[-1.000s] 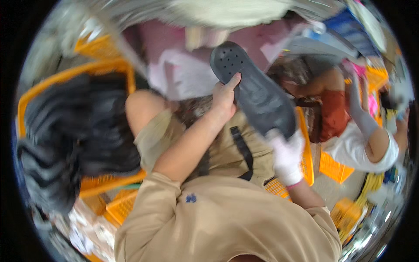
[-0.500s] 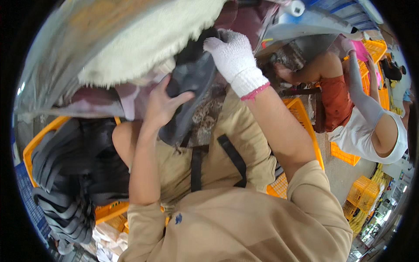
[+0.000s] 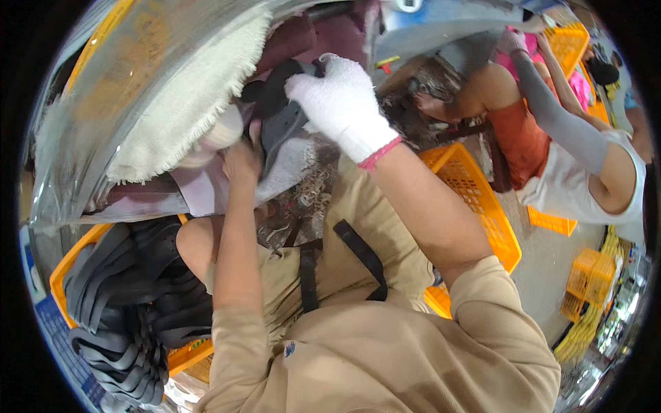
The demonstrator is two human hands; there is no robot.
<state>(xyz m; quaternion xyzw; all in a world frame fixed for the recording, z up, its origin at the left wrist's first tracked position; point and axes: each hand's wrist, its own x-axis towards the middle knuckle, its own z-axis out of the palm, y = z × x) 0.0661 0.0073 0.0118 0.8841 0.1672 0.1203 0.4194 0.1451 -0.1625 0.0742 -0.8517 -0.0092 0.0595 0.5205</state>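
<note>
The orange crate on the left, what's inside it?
The orange crate holds a pile of dark shoe soles, stacked above its rim. Whatever lies under the pile, and the crate's bottom, is covered.

white glove [image 3: 342, 103], dark grey sole [image 3: 279, 124], orange crate [image 3: 475, 196]

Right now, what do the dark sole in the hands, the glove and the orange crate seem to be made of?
The dark sole looks like matte grey rubber or foam: dull, no shine, slightly bent.
The glove on the right hand looks like white knitted cotton, with a ribbed texture and a pink cuff edge.
The orange crate looks like moulded plastic: a glossy lattice of small holes.
The left hand is bare.
</note>
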